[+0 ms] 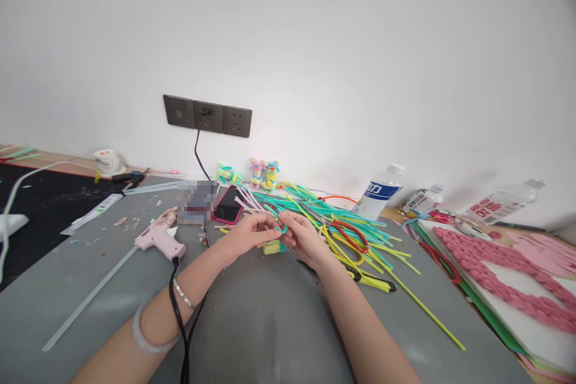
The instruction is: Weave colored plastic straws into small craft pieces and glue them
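Observation:
My left hand (256, 233) and my right hand (299, 233) meet over the middle of the grey table, fingertips pinched together. Between them is a teal pipe cleaner (281, 230), bent into a small curve. Just below my fingers sits a small yellow and teal fuzzy piece (273, 248); whether a hand touches it I cannot tell. Behind and right of my right hand spreads a pile of teal and yellow pipe cleaners (373, 225). Red-handled scissors (351, 235) lie on that pile.
A pink glue gun (161, 239) lies left, its black cord running under my left forearm. Behind stand a phone (228, 204), small fuzzy figures (265, 174) and a water bottle (380, 192). At right, a pink braided piece (499, 276) rests on papers. A socket panel (207, 116) is on the wall.

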A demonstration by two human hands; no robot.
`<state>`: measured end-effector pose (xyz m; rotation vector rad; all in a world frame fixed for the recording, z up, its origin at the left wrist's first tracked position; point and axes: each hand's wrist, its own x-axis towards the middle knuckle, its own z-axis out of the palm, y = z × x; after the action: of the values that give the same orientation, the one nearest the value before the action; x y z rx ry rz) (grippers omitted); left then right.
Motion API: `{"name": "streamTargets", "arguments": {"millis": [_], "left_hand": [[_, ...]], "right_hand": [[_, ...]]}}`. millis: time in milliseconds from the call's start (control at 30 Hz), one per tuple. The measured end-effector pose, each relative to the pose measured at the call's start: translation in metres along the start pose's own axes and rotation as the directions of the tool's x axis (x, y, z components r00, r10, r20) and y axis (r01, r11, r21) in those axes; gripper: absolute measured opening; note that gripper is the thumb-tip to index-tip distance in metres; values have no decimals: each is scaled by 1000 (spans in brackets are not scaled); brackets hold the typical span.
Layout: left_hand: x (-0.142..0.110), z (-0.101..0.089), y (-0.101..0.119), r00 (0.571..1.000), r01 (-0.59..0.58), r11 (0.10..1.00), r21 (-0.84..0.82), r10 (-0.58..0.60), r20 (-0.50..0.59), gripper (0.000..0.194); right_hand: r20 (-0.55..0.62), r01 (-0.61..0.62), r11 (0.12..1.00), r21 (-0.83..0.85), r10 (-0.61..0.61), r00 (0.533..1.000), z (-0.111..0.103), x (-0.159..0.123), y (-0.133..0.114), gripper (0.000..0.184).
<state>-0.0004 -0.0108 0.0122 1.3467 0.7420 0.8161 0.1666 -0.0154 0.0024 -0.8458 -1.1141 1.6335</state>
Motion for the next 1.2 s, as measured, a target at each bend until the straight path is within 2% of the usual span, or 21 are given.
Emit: {"name": "streamTargets", "arguments": {"millis": [100,200,333,433,533,667,933,1200], "left_hand": [[0,0,1,1000,13,999,-43,-13,-10,36],[1,0,2,998,25,983,-179,-33,-45,38],[1,-2,2,996,65,931,-359,-83,-36,35],[2,-2,1,995,79,914,-399,-94,-17,32],[1,-1,0,997,53,938,-341,-68,-32,33],[1,0,0,998,48,976,-211,-56,-32,37],[-2,1,6,999,23,992,-127,-19,35,39],[-2,-3,3,999,-2,995,-97,7,51,36]], "right_hand": [[30,-46,999,20,45,999,3,-2,-4,38],[53,-55,998,33,53,997,6,-5,-8,38],[74,-7,1000,29,4,997,8,-7,-11,39],[96,46,999,-29,-43,994,8,-7,-10,38],[88,83,993,-80,-76,993,7,-7,-10,38],[86,108,992,-61,-102,991,4,-6,-9,34],[145,67,998,22,-69,987,4,-8,-9,29],[191,20,998,52,-30,981,1,-9,-9,27]]}}
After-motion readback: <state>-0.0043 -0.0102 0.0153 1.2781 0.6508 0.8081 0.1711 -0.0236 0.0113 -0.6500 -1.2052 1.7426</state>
